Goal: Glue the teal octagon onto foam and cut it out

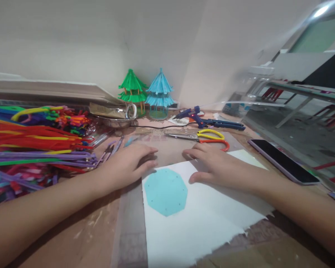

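My left hand (128, 162) lies palm down on the table, fingers loosely together, its fingertips at the top left corner of a white paper sheet (195, 223). My right hand (214, 165) rests flat on the sheet's upper edge, fingers spread a little. Neither hand holds anything. A light blue octagon (165, 191) with small dark dots along its edge lies on the sheet, between and just below the two hands. Scissors with yellow and orange handles (205, 137) lie just beyond my right hand.
A big pile of coloured pipe cleaners (30, 145) fills the left side. A blue glue gun (198, 117), a green pavilion model (132, 89), a blue pavilion model (159, 93) and a metal bowl (114, 119) stand at the back. A phone (281, 160) lies at right.
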`<action>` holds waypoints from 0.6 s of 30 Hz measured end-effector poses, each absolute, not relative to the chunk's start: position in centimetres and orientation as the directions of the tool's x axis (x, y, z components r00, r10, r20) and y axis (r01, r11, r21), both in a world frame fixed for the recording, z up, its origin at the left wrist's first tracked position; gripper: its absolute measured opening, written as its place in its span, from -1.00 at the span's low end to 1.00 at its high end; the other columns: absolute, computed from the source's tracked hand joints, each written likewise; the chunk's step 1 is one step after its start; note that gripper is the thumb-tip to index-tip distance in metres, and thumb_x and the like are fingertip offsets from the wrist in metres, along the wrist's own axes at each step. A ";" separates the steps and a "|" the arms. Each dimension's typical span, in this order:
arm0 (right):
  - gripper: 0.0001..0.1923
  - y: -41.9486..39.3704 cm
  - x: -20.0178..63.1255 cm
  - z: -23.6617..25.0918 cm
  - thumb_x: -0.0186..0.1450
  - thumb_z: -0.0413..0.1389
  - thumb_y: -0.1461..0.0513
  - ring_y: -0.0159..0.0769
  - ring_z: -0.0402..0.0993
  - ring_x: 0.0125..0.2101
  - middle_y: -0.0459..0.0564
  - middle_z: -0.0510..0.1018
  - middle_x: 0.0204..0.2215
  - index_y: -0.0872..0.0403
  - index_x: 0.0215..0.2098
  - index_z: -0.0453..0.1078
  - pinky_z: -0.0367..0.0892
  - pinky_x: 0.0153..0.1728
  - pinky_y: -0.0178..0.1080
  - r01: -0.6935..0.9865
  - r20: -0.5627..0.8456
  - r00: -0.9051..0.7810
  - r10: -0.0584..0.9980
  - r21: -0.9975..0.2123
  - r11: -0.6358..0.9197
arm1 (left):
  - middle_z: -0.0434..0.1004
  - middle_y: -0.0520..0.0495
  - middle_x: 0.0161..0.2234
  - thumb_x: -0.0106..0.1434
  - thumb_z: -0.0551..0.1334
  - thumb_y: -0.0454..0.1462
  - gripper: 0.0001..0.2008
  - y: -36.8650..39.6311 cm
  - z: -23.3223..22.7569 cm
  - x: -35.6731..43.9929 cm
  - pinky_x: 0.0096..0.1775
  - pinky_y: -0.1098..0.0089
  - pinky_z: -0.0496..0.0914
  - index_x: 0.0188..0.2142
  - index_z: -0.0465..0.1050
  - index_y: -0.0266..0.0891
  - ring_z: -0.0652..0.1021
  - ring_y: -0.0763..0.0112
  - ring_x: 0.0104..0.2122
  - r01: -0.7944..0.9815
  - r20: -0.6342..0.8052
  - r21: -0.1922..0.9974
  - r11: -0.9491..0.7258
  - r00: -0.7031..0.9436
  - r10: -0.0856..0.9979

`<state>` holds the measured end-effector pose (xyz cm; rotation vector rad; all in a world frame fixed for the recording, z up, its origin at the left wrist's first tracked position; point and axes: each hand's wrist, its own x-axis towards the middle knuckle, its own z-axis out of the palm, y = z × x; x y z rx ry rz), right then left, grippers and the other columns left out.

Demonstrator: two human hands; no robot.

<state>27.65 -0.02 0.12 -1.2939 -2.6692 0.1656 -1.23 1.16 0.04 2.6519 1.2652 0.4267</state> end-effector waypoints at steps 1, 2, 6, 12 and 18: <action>-0.45 -0.1 27.4 0.0 0.27 0.23 -0.09 0.03 0.46 -0.06 0.18 0.52 -0.08 0.09 0.06 0.41 0.37 -0.09 -0.04 0.767 0.115 -0.607 0.787 -0.175 0.617 | 0.57 -0.21 0.09 0.41 -0.01 -0.04 -0.49 1.4 -0.1 -1.3 0.17 0.14 0.36 0.14 0.45 -0.28 0.51 0.11 0.11 0.736 0.191 0.265 -0.623 0.593 0.782; -0.51 -0.2 27.1 -0.3 0.30 0.21 -0.06 0.02 0.45 -0.07 0.18 0.53 -0.10 0.10 0.02 0.43 0.35 -0.08 -0.03 0.769 0.132 -0.599 0.790 -0.179 0.614 | 0.55 -0.22 0.13 0.43 -0.05 -0.06 -0.48 1.7 -0.3 -1.4 0.20 0.13 0.33 0.16 0.44 -0.29 0.48 0.11 0.15 0.746 0.197 0.252 -0.617 0.584 0.787; -0.70 -0.2 26.3 -1.1 0.38 0.13 0.06 -0.05 0.45 -0.12 0.15 0.53 -0.17 0.13 -0.09 0.43 0.31 -0.07 -0.06 0.788 0.206 -0.536 0.819 -0.227 0.573 | 0.29 -0.22 0.33 0.44 -0.10 -0.11 -0.44 3.6 -0.9 -2.3 0.33 0.08 0.13 0.28 0.31 -0.34 0.28 0.14 0.33 0.769 0.140 0.203 -0.606 0.590 0.795; -0.77 0.1 26.7 -0.9 0.38 0.12 0.08 -0.19 0.43 -0.25 0.06 0.46 -0.26 0.09 -0.26 0.45 0.29 -0.22 -0.17 0.754 0.224 -0.557 0.799 -0.266 0.601 | 0.02 -0.25 0.42 0.45 -0.07 -0.02 -0.37 3.8 -1.1 -2.2 0.39 0.01 -0.14 0.37 0.14 -0.32 0.04 0.13 0.42 0.735 0.012 0.117 -0.668 0.671 0.741; -0.57 0.2 26.6 0.2 0.43 -0.02 0.10 -0.31 0.33 -0.46 -0.04 0.37 -0.51 0.08 -0.55 0.34 0.18 -0.39 -0.24 0.749 0.155 -0.584 0.797 -0.275 0.603 | 0.03 -0.24 0.41 0.41 0.04 -0.03 -0.38 1.4 0.0 -0.9 0.38 -0.01 -0.07 0.36 0.17 -0.26 0.10 0.07 0.40 0.661 -0.052 0.267 -0.702 0.737 0.674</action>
